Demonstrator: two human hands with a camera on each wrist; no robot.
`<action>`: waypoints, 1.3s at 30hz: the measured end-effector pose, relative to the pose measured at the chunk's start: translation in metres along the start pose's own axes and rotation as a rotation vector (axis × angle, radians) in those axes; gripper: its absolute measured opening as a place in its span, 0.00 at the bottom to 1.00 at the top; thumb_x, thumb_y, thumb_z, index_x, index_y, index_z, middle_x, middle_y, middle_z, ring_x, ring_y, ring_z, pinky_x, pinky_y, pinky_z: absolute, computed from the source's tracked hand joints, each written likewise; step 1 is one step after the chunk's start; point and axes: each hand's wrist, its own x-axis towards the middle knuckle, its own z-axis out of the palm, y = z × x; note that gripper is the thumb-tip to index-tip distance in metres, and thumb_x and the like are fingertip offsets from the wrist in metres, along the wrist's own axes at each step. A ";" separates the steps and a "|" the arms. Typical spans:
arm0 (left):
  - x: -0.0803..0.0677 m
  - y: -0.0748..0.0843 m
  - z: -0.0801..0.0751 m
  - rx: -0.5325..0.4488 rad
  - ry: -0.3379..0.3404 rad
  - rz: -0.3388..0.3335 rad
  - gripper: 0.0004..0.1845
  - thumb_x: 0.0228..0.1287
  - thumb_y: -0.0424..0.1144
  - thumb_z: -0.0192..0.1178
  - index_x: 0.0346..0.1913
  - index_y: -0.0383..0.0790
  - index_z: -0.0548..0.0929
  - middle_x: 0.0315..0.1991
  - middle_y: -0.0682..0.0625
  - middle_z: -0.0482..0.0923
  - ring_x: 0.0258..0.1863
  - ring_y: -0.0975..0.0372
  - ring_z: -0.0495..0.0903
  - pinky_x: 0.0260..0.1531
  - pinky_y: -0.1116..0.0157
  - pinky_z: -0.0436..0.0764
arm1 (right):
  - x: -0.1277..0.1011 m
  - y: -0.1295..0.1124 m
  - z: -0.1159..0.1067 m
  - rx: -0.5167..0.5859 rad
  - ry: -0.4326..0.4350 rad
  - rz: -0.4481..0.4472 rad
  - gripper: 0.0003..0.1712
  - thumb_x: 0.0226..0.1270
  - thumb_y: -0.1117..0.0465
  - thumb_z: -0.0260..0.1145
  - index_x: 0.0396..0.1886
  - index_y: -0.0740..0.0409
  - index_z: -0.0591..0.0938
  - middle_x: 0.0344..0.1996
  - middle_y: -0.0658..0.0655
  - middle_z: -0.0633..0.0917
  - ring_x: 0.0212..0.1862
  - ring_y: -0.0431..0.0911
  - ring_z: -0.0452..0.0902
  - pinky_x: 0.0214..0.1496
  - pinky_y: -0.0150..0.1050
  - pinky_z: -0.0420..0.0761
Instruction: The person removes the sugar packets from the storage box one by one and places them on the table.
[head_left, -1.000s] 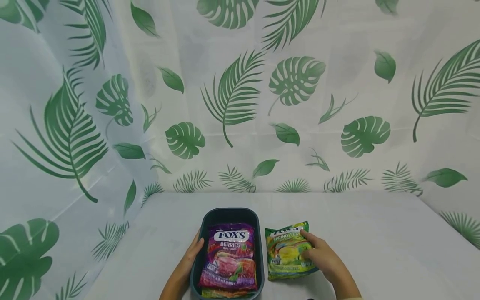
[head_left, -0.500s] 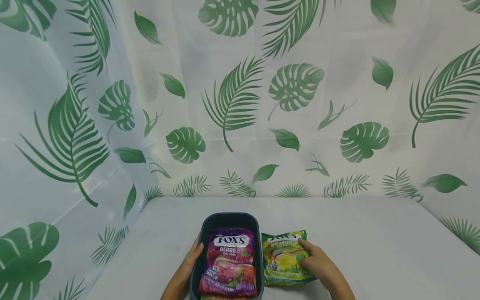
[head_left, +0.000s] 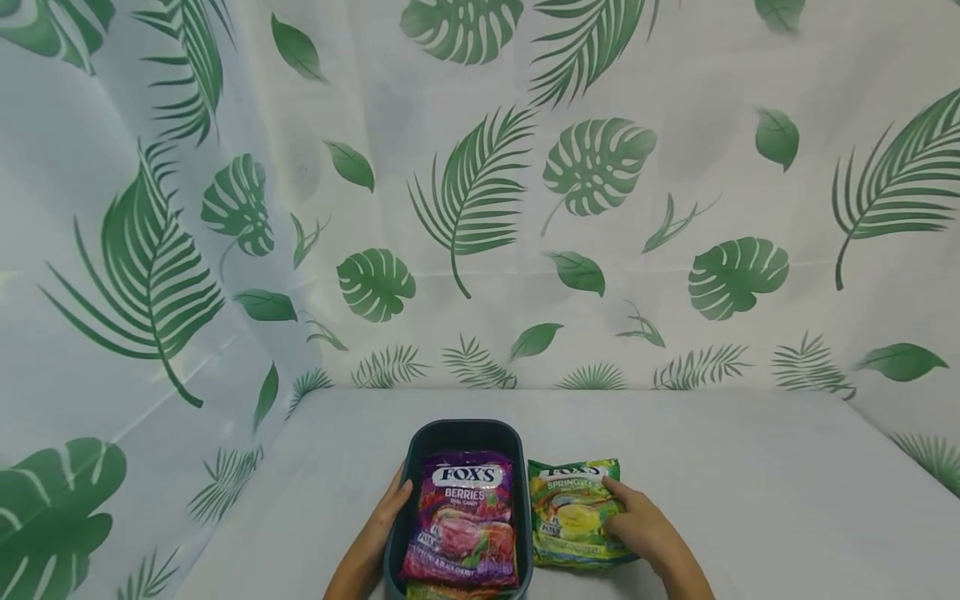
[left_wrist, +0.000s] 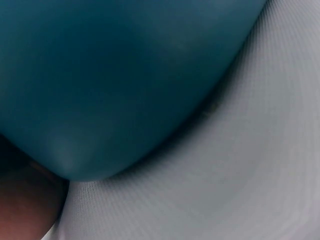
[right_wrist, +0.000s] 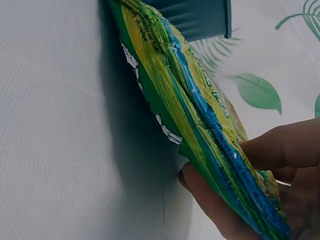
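A dark teal plastic bin [head_left: 468, 429] stands at the front middle of the table, holding a purple Fox's Berries candy bag [head_left: 463, 518]. Another bag [head_left: 461, 592], with a green and orange edge, peeks out beneath it. My left hand [head_left: 378, 529] grips the bin's left side, thumb at the rim; the left wrist view shows the bin's smooth outer wall [left_wrist: 115, 90] close up. Just right of the bin, my right hand [head_left: 656, 537] pinches a green and yellow Fox's Spring Tea candy bag [head_left: 573, 517] by its right side. The right wrist view shows fingers [right_wrist: 282, 145] on both faces.
The white table [head_left: 757, 475] stretches away behind and to the right of the bin. A white curtain [head_left: 637, 75] printed with green leaves hangs at the back and along both sides.
The Spring Tea bag has come slightly nearer the bin's right side and a little toward me, still pinched in my right hand. The left hand keeps its hold; the head view has shifted slightly.
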 end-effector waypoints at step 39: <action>0.004 -0.002 -0.001 0.021 0.100 -0.029 0.32 0.71 0.52 0.34 0.72 0.51 0.38 0.74 0.46 0.33 0.72 0.49 0.31 0.66 0.44 0.34 | -0.010 -0.013 0.003 -0.463 0.147 -0.034 0.38 0.53 0.62 0.59 0.64 0.70 0.61 0.63 0.79 0.56 0.59 0.77 0.55 0.51 0.69 0.66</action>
